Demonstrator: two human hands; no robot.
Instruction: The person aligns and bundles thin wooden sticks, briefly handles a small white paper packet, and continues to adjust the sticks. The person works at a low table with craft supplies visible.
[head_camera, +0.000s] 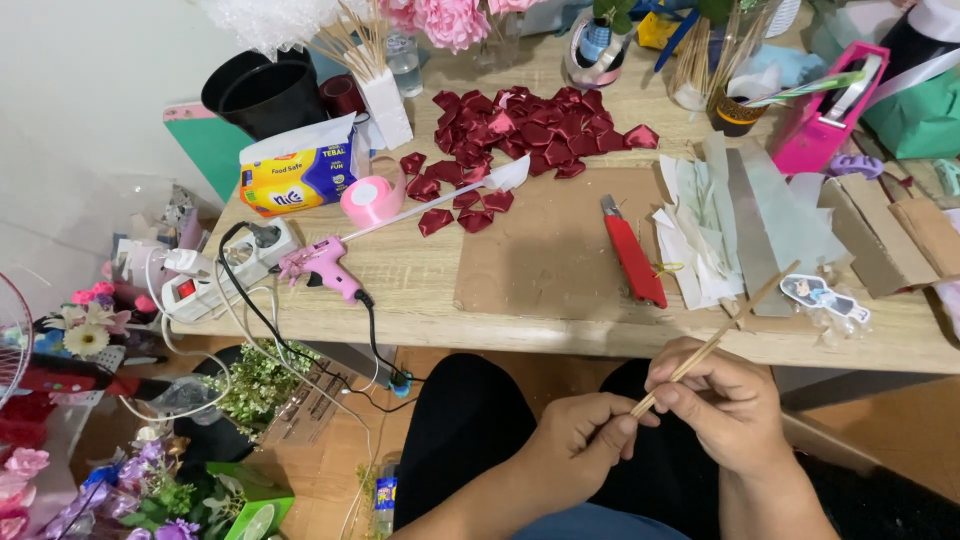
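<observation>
Left hand: the left hand (575, 440) is low in front of the lap, below the counter edge. Its fingers (618, 428) are closed on the lower end of the wooden stick (715, 340).
Right hand: the right hand (725, 400) is just beside the left one, and its fingers are curled around the same stick a little higher up. Both hands grip it; neither is open.
Stick: thin and pale, tilted up and to the right. Its free end goes past the front edge of the counter (430, 300), near a small sticker figure (822, 297).
Step in hand: I judge that the person is working on the stick between the two hands, perhaps turning it or checking it.
How to do it well: keep the two grips close together, so the thin stick does not bend or snap; hold the free end away from the papers.
On the counter: a red cutter knife (634, 262) lies on a brown cardboard sheet (545, 250), with dark red satin petals (520, 130) behind it.
Left side: a pink glue gun (322, 265) lies beside a power strip (235, 265); its cable hangs over the edge.
Risk: the glue gun may be hot, so reach around it.
</observation>
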